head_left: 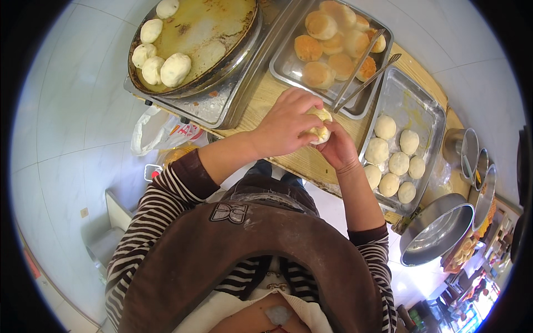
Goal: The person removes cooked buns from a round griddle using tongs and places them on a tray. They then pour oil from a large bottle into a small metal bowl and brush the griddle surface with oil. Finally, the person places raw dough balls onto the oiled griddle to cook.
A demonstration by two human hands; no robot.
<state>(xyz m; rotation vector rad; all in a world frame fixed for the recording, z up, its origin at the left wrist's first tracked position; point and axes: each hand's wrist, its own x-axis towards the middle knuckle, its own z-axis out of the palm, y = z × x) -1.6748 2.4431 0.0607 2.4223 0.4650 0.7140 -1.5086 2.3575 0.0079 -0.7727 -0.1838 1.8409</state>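
Note:
A round of pale dough (pixel 320 134) with a yellowish surface is between my two hands, above the wooden worktop (pixel 260 112). My left hand (pixel 287 120) reaches across from the left, its fingers curled over the top of the dough. From below and the right, my right hand (pixel 339 143) cups the same piece. My fingers partly cover it. Just beyond my hands lies a steel tray (pixel 287 71) of browned buns (pixel 320 26), with metal tongs (pixel 360 68) resting across its near corner. On the right, several pale dough rounds (pixel 399 163) sit in a floured steel tray (pixel 416 89).
A round oiled griddle (pixel 208 25) at upper left carries several pale dough rounds (pixel 175 70). Below it hangs a white plastic bag (pixel 145 133). To the right stand a large steel bowl (pixel 437 229) and a steel pot (pixel 458 145). A tiled wall (pixel 75 104) borders the left.

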